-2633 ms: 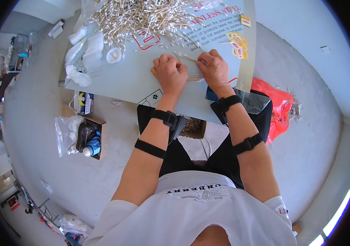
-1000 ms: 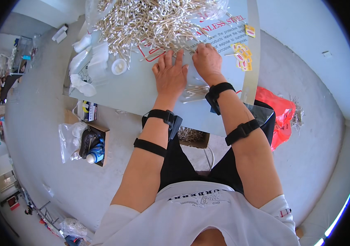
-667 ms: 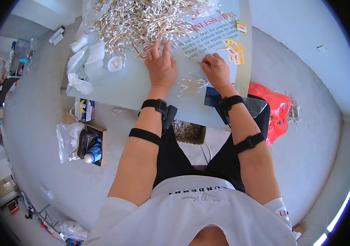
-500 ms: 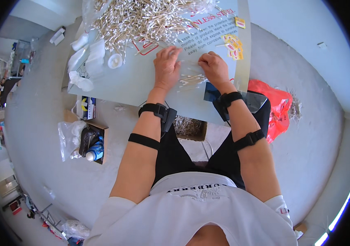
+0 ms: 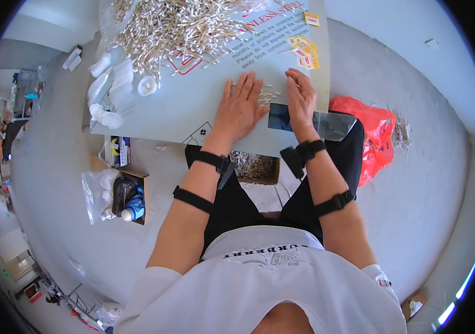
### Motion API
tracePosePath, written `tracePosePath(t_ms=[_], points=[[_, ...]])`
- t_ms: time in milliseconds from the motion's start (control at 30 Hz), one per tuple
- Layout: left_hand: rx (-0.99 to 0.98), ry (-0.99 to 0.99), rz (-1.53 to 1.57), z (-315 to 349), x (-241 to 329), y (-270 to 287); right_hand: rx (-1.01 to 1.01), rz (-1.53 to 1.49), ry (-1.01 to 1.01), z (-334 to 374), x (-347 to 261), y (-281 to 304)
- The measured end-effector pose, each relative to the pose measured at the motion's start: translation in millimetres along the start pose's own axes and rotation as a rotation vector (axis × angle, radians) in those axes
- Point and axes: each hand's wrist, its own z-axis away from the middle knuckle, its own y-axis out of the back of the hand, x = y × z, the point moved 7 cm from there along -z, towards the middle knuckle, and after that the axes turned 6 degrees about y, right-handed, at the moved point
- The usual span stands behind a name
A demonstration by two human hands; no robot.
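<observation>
My left hand [image 5: 238, 110] lies flat on the table with its fingers stretched and slightly spread, palm down. A small bundle of cotton swabs [image 5: 267, 96] lies beside its fingers, partly hidden by them. To the right of the bundle, my right hand [image 5: 302, 103] rests on its edge with fingers extended, the palm facing the swabs. Neither hand appears to grip anything. A dark sheet of film [image 5: 278, 118] lies between the hands at the table's near edge. Farther off spreads a big heap of loose cotton swabs [image 5: 173, 36].
Yellow labels [image 5: 306, 54] lie at the table's right side. A round white tub [image 5: 147, 86] and clear plastic bags [image 5: 121, 83] are on the left. Below the table's [image 5: 159, 119] near edge stands a box of swabs [image 5: 254, 167]. A red bag [image 5: 372, 133] sits at right.
My left hand has moved nearer and flattened onto the table. The right hand has gone from a pinch to extended fingers. The swab bundle now lies partly covered. The whole view has shifted slightly.
</observation>
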Motion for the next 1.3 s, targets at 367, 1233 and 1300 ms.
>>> tracePosePath(t_ms=[367, 1233, 1300], points=[[0.017, 0.085, 0.072, 18, 24, 19, 0.144, -0.208, -0.123, 52, -3, 28], [0.396, 0.435, 1.258, 5, 0, -12, 0.19, -0.317, -0.103, 47, 2, 9], [0.403, 0.475, 1.397, 5, -1, -15, 0.204, -0.352, -0.124, 46, 5, 13]])
